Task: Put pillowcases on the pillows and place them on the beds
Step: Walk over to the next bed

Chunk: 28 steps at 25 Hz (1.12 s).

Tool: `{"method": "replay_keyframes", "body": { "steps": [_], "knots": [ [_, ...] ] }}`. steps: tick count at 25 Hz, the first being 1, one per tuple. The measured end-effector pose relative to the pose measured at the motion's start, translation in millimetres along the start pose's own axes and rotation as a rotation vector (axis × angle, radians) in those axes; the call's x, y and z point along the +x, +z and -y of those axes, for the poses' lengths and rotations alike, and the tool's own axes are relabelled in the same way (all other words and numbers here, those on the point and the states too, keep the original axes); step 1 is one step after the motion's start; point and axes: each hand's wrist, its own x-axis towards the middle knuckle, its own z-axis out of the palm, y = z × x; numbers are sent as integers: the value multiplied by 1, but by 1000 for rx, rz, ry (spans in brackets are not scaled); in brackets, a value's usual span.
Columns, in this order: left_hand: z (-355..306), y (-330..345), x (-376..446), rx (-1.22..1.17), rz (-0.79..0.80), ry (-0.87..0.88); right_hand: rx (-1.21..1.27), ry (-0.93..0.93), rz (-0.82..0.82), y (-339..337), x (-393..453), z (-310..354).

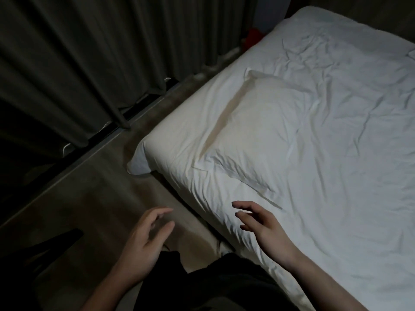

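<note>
Dim room, and here is the pillow point(258, 135), lying flat on the bed point(336, 198) near its left edge, already in a white pillowcase by the look of it, since a loose flap of cloth trails off its near end toward the hands. Both hands hang just short of it and hold nothing. The left hand point(146, 241) floats over the floor point(94, 198) beside the mattress, fingers point(161, 213) relaxed and loosely spread, thumb apart. The right hand point(258, 223) hovers above the sheet at the near edge of the bed, its fingers point(241, 205) fanned wide and reaching toward the pillow's near corner, close to it but not touching. As for handling, this looks a light, soft, squashy thing: it will sag in the middle if lifted by one end, and the cotton cover will likely slide over the filling rather than carry it. My judgement is that the sound grip is with both hands, one on each long side, pinching through the case into the stuffing, not on the loose flap alone. Nothing fragile here, and nothing slippery beyond cloth on cloth. The rumpled sheet underneath may drag along if the pillow is pulled instead of lifted. Dark curtains point(89, 52) hang at the far left, well apart from the bed.
</note>
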Motion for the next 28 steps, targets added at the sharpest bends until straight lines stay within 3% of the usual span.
{"method": "replay_keyframes", "body": {
  "steps": [8,13,16,20,25,28],
  "knots": [
    [19,-126,161,127,288,143,127,144,-256,119,70,34],
    [-1,-152,251,255,506,207,310,173,-496,160,72,39],
    [-11,-135,287,279,571,223,435,203,-593,166,83,28],
    [-24,-115,324,323,641,189,488,229,-614,161,127,27],
    [-30,-122,372,364,617,130,457,197,-580,134,201,48],
    [-35,-120,407,419,687,135,529,169,-644,121,228,66]
  ]
}}
